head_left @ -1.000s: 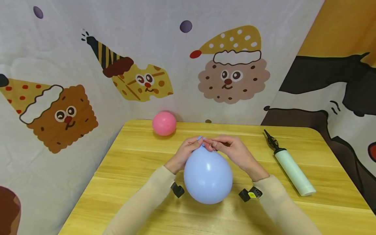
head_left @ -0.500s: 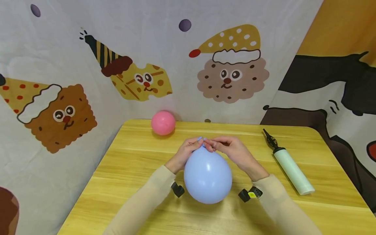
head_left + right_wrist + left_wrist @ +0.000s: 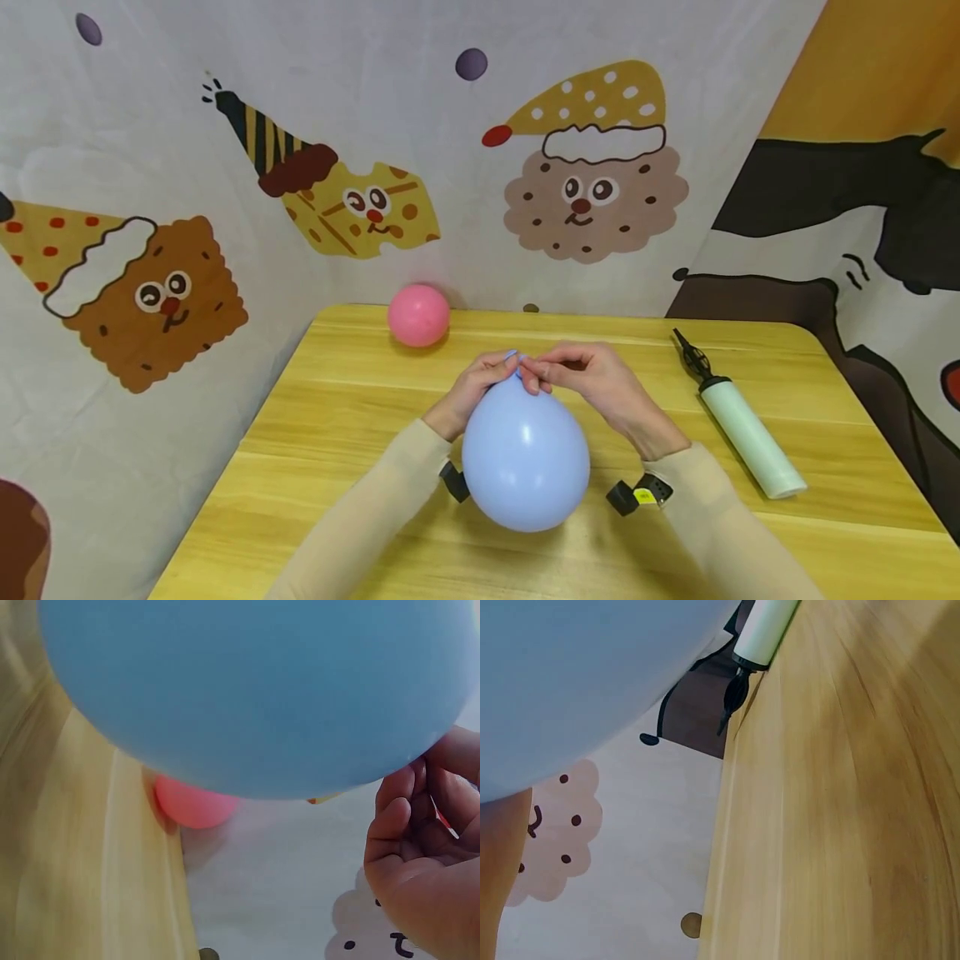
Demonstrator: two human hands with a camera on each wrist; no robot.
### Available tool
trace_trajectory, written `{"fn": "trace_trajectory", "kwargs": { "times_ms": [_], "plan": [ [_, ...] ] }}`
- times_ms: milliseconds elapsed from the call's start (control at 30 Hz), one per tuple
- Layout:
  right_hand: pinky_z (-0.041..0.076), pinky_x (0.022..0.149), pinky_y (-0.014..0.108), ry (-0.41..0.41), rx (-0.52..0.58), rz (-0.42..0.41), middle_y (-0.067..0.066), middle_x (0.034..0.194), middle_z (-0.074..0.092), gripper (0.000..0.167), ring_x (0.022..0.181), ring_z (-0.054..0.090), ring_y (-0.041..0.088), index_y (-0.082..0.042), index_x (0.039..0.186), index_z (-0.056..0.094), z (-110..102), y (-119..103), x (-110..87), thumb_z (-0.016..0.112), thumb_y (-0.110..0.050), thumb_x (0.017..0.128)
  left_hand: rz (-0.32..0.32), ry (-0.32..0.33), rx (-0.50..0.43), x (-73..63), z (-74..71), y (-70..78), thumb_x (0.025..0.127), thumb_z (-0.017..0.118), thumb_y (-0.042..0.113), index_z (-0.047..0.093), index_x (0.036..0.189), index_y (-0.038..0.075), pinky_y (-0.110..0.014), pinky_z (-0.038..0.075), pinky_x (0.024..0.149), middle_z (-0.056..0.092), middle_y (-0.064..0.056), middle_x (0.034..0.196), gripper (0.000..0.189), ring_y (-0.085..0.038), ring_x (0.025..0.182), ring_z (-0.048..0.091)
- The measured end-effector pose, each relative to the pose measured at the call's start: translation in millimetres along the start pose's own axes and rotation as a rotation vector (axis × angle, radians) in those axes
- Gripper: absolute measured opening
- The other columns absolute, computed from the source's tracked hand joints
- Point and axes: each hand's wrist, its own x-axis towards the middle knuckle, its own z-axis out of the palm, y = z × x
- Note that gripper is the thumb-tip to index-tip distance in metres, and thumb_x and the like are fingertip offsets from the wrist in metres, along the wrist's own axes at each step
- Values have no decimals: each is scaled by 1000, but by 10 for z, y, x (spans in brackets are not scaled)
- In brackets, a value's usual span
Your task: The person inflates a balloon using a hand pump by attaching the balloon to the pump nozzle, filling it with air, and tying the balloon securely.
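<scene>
An inflated light blue balloon (image 3: 527,457) hangs over the table from my two hands, its neck end pointing away from me. My left hand (image 3: 480,385) pinches the neck from the left, with a bit of blue rubber showing above the thumb. From the right, thumb and fingertips of my right hand (image 3: 592,379) pinch the same neck. In the right wrist view the curled fingers of the right hand (image 3: 424,832) show below the balloon (image 3: 262,690). The balloon (image 3: 577,682) hides most of the left hand in the left wrist view.
A small pink balloon (image 3: 418,315) rests at the table's back left edge. On the right lies a hand pump (image 3: 752,437) with a pale green barrel and black nozzle. Behind the wooden table (image 3: 315,467) hangs a printed cloth (image 3: 480,167).
The blue balloon has shifted slightly left and down. My right hand has turned a little at the neck, its fingers more extended, while the left hand stays nearly in place.
</scene>
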Motion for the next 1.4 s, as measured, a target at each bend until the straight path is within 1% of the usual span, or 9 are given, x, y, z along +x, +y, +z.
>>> {"fn": "trace_trajectory", "kwargs": {
  "times_ms": [333,533,633,733,900,1000,1100,1333,1400],
  "plan": [
    [59,83,34,96,-138,-41,4,100,74,11,91,69,27,-14,100,81,49,-52,-35,78,-23,95,4,13,8,26,1,-36,109,50,38,80,92,26,-37,49,105,74,7,95,36,-19,110,65],
    [52,70,27,203,-198,-116,2,92,70,5,86,62,23,-12,91,77,146,-31,-36,75,-15,95,8,14,20,49,-4,-20,105,55,48,80,92,29,-32,48,101,73,9,93,34,-14,110,62],
    [54,71,24,214,-96,-169,3,90,69,5,84,63,19,-7,91,72,192,5,-36,69,-6,94,23,-16,1,63,4,4,103,57,50,79,93,29,-30,47,100,73,10,92,33,-13,108,61],
    [53,70,21,134,157,-198,4,84,66,9,79,60,15,-2,89,64,226,50,-31,58,-1,96,52,-65,-41,79,26,31,104,56,47,79,100,28,-30,46,103,74,11,91,31,-14,107,64],
    [46,75,18,-85,650,-111,0,83,60,22,79,56,12,-9,86,58,214,91,-33,39,-4,95,83,-89,-60,115,61,69,107,54,39,80,106,25,-29,43,108,76,8,94,29,-15,103,70],
    [44,79,22,-169,796,-66,-1,86,56,28,82,57,14,-13,85,57,169,108,-22,31,-8,93,75,-57,-3,136,61,81,109,52,31,80,101,23,-31,43,109,76,5,95,31,-18,102,71],
    [42,84,26,-206,829,-49,-1,87,54,31,83,56,16,-14,83,58,122,148,-18,29,-10,94,36,-18,81,144,54,97,109,50,23,80,97,22,-34,47,108,76,2,96,33,-19,103,71],
    [40,92,31,-208,617,-73,0,90,54,25,91,53,18,-14,85,58,83,251,-20,37,-8,97,7,41,211,79,11,106,108,54,14,72,97,-12,-38,54,101,77,-4,95,33,-24,103,71],
    [42,91,29,-192,573,-67,0,93,57,23,94,53,16,-14,86,59,75,260,-26,40,-7,97,5,80,215,70,5,95,107,56,15,71,100,-14,-37,55,98,77,-4,95,33,-23,104,70]
  ]
}}
